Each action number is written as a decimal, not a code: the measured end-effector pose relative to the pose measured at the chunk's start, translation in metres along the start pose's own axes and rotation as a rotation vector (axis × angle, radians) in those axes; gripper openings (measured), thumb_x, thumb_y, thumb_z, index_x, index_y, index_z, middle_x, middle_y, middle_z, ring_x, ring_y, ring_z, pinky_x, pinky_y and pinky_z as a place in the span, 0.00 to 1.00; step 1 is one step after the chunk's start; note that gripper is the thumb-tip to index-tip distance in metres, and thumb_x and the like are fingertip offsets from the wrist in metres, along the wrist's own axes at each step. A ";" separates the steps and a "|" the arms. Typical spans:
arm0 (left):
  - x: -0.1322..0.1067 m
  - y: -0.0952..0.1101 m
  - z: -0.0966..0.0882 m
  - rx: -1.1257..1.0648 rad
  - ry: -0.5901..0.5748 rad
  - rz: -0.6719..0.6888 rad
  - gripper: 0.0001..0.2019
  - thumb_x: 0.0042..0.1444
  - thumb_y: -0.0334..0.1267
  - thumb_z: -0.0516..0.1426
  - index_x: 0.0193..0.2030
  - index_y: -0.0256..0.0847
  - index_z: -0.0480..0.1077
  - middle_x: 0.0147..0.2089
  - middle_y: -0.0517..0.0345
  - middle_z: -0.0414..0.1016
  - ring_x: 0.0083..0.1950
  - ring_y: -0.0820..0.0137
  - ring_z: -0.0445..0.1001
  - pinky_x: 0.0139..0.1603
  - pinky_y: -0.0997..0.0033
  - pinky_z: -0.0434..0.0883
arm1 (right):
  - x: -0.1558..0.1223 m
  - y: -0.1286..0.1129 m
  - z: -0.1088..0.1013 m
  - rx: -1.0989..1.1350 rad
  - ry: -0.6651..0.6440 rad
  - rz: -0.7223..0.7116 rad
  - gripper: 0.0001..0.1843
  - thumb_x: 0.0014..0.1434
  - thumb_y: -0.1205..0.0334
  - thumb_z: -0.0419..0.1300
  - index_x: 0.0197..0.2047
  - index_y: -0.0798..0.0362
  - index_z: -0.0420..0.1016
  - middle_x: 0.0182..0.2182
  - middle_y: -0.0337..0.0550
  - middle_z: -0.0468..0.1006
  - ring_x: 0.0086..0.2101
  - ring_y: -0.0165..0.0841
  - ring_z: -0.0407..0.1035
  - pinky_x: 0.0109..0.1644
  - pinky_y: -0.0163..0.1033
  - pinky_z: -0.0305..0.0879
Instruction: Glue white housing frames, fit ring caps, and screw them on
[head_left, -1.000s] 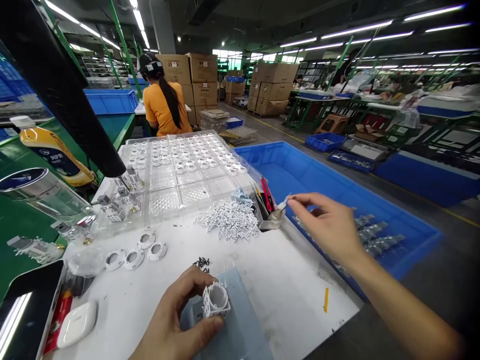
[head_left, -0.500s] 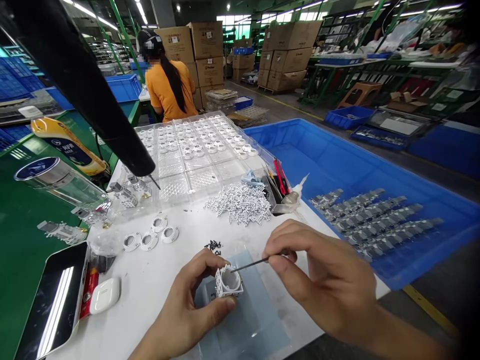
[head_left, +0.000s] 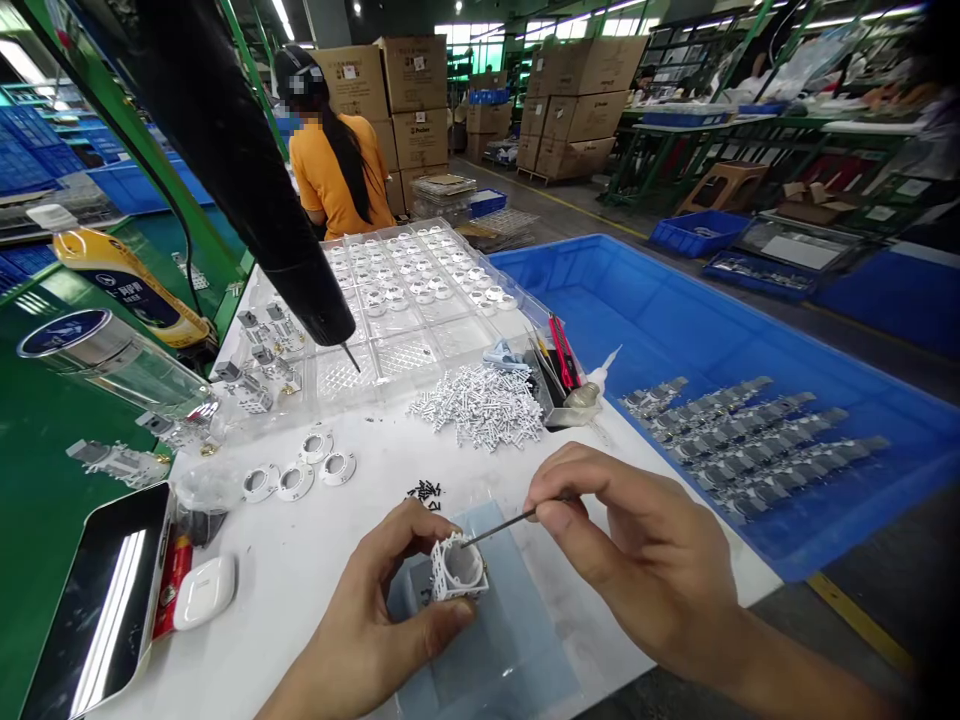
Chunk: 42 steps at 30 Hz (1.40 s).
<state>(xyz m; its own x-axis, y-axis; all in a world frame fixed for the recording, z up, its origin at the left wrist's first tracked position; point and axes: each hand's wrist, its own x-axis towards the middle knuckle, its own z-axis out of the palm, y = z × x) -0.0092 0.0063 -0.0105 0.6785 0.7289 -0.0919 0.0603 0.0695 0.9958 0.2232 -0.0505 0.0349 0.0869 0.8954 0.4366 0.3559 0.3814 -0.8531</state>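
My left hand (head_left: 397, 600) grips a small white plastic housing (head_left: 459, 568) with a round opening facing up, thumb on the near side and fingers behind. In my right hand (head_left: 630, 560) a thin dark metal rod, like tweezers or a pick (head_left: 499, 526), is pinched between thumb and fingers. Its tip reaches the rim of the housing's opening; whether it touches I cannot tell. Under the housing lies a light blue sheet (head_left: 517, 620). Just behind it is a small heap of black screws (head_left: 426, 493). Several white rings (head_left: 294, 480) lie to the left.
A pile of small white parts (head_left: 480, 405) and a holder with a red cutter (head_left: 564, 350) stand behind. A black powered screwdriver (head_left: 300, 270) hangs at the left. A blue bin (head_left: 757, 340) holds rows of assembled parts. A phone (head_left: 97, 600) lies left; a co-worker (head_left: 341, 170) sits beyond.
The hanging screwdriver has swung to the right. Both hands, the white housing and the thin rod stay almost where they were; the view has shifted slightly.
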 end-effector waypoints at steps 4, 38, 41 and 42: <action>0.000 0.001 0.000 0.007 -0.006 -0.012 0.13 0.58 0.35 0.66 0.48 0.46 0.72 0.43 0.59 0.70 0.46 0.64 0.69 0.46 0.68 0.63 | -0.003 -0.003 -0.010 0.024 0.073 0.031 0.08 0.67 0.67 0.61 0.42 0.44 0.78 0.34 0.37 0.77 0.37 0.33 0.73 0.40 0.37 0.71; 0.000 0.000 0.002 0.069 0.023 0.047 0.14 0.57 0.32 0.65 0.49 0.49 0.72 0.49 0.56 0.70 0.51 0.61 0.71 0.51 0.64 0.66 | 0.038 0.010 -0.078 -0.834 0.572 -0.066 0.07 0.63 0.55 0.65 0.41 0.47 0.84 0.37 0.43 0.85 0.31 0.36 0.74 0.37 0.43 0.67; -0.001 -0.003 0.001 0.086 0.025 0.055 0.16 0.56 0.30 0.66 0.49 0.49 0.72 0.48 0.56 0.71 0.51 0.61 0.72 0.51 0.63 0.67 | 0.019 -0.013 -0.053 -0.629 0.453 -0.139 0.05 0.63 0.60 0.65 0.41 0.41 0.82 0.35 0.39 0.84 0.32 0.37 0.75 0.36 0.44 0.70; -0.001 -0.003 0.000 0.092 0.027 0.055 0.16 0.56 0.30 0.66 0.49 0.49 0.72 0.48 0.57 0.71 0.50 0.61 0.72 0.51 0.63 0.67 | 0.013 -0.018 -0.043 -0.515 0.350 -0.162 0.07 0.62 0.63 0.65 0.42 0.40 0.81 0.33 0.38 0.83 0.32 0.37 0.75 0.36 0.44 0.71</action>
<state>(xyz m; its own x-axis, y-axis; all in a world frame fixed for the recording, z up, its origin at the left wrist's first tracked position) -0.0098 0.0050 -0.0137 0.6627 0.7481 -0.0358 0.0910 -0.0329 0.9953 0.2584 -0.0553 0.0686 0.2621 0.6750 0.6897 0.7833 0.2686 -0.5606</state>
